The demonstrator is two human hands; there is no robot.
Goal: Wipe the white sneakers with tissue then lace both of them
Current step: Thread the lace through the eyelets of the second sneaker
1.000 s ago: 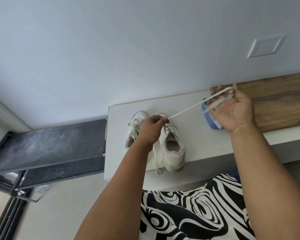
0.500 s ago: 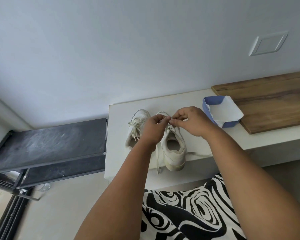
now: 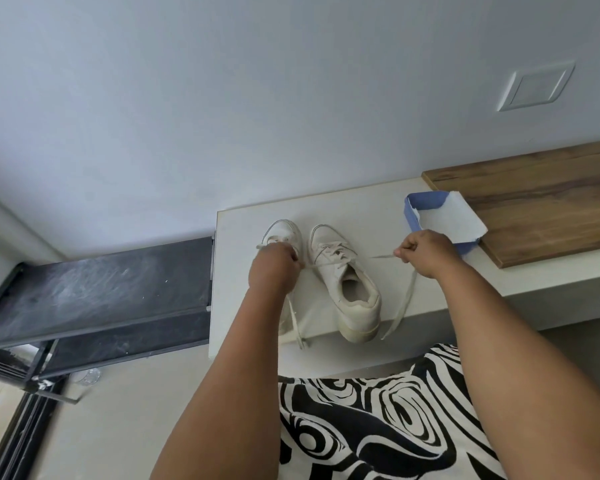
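Note:
Two white sneakers stand side by side on a white ledge (image 3: 413,292), toes toward the wall. My left hand (image 3: 274,268) covers most of the left sneaker (image 3: 283,232) and grips one end of the lace of the right sneaker (image 3: 347,285). To the right of that shoe, my right hand (image 3: 425,252) pinches the other lace end (image 3: 381,256), drawn out sideways and taut. The loose tails hang over the ledge's front edge. A blue tissue box (image 3: 426,206) with a white tissue sticking out sits just behind my right hand.
A wooden board (image 3: 541,199) lies on the ledge at the right. A dark metal rack (image 3: 94,292) stands left of the ledge, lower down. A wall plate (image 3: 534,86) is on the wall above. Black-and-white patterned clothing (image 3: 378,420) fills the bottom.
My right hand came from the far right down to the shoe, met my left hand, and now both have pulled apart sideways with a lace end each.

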